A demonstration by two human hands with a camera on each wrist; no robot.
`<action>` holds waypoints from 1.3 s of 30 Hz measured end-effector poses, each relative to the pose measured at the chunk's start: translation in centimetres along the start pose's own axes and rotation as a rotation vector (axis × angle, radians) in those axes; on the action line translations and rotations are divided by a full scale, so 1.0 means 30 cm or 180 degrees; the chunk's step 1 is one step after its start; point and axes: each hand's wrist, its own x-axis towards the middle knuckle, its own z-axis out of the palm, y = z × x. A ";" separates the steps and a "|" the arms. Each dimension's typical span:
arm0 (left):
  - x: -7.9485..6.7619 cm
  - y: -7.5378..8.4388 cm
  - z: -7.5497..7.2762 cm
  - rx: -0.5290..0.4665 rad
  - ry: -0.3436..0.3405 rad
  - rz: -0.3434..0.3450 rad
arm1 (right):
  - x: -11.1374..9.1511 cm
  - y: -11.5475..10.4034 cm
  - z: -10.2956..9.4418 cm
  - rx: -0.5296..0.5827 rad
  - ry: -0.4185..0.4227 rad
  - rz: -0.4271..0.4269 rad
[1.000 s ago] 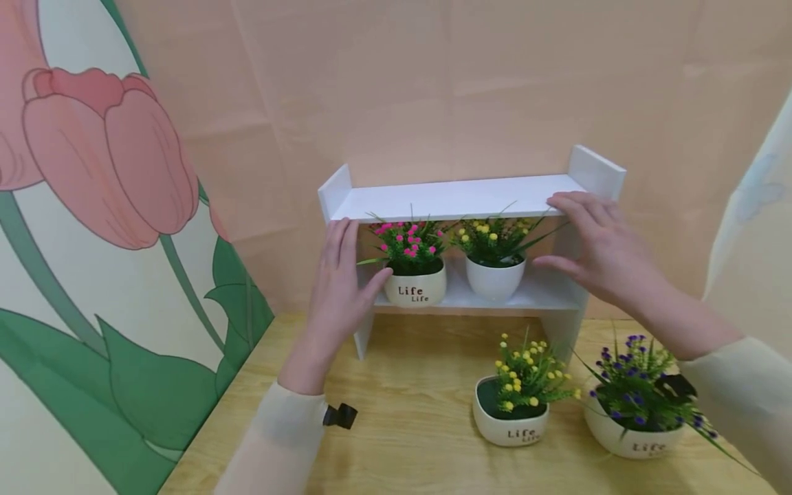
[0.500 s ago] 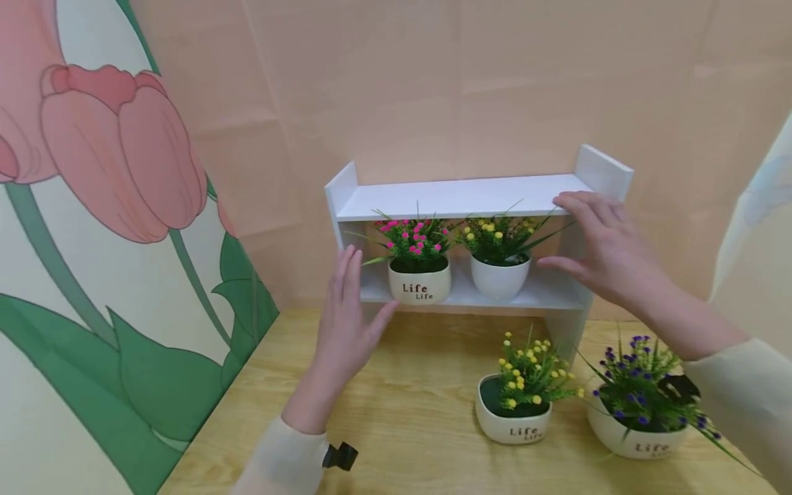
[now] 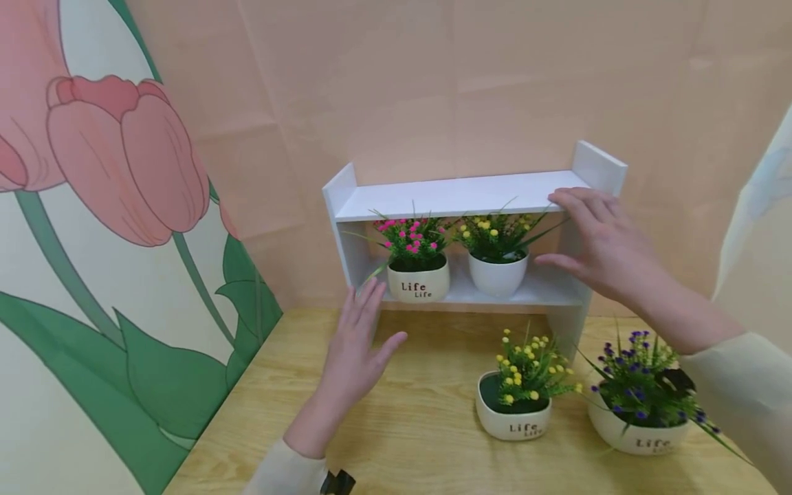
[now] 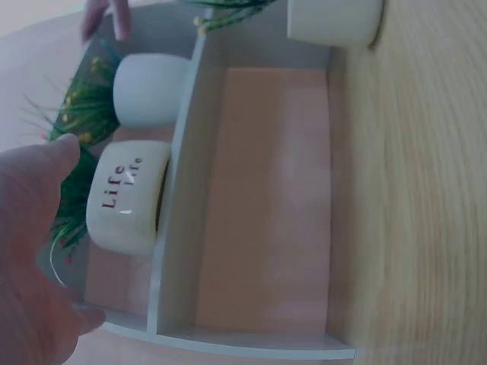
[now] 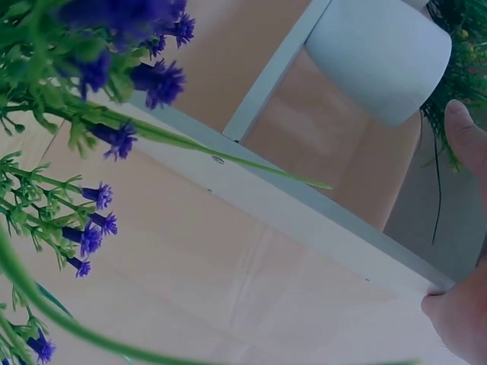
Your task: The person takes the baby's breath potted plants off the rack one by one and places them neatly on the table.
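A white two-tier shelf (image 3: 458,194) stands on the table against the wall. On its middle board sit a cream "Life" pot of pink flowers (image 3: 419,283) at left and a white pot of yellow flowers (image 3: 498,276) at right. My left hand (image 3: 354,357) hovers in front of the shelf's lower left, fingers spread and holding nothing. My right hand (image 3: 609,244) rests at the top board's right front corner, its fingers extended over the edge and its thumb apart below. In the right wrist view, fingertips (image 5: 437,304) meet the side panel.
Two more cream "Life" pots stand on the wooden table (image 3: 421,440): one with yellow flowers (image 3: 516,421) before the shelf, one with purple flowers (image 3: 637,433) under my right forearm. A tulip-printed panel (image 3: 148,179) borders the left side.
My left hand has come off the shelf's left upright and moved down toward me, fingers spreading. The right hand has stayed at the top right corner. The pots keep their places.
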 end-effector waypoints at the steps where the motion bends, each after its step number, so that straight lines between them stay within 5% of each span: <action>1: -0.001 0.000 0.004 -0.0010 -0.0040 -0.0045 | 0.000 0.000 -0.001 -0.0006 -0.0007 0.0003; 20: 0.100 0.001 0.072 -0.0569 -0.0254 -0.0852 | 0.003 -0.005 0.002 -0.0026 -0.0048 0.0074; 39: 0.290 -0.037 0.122 -0.1585 -0.0106 -0.0990 | -0.010 -0.004 0.000 -0.0090 -0.0100 0.0141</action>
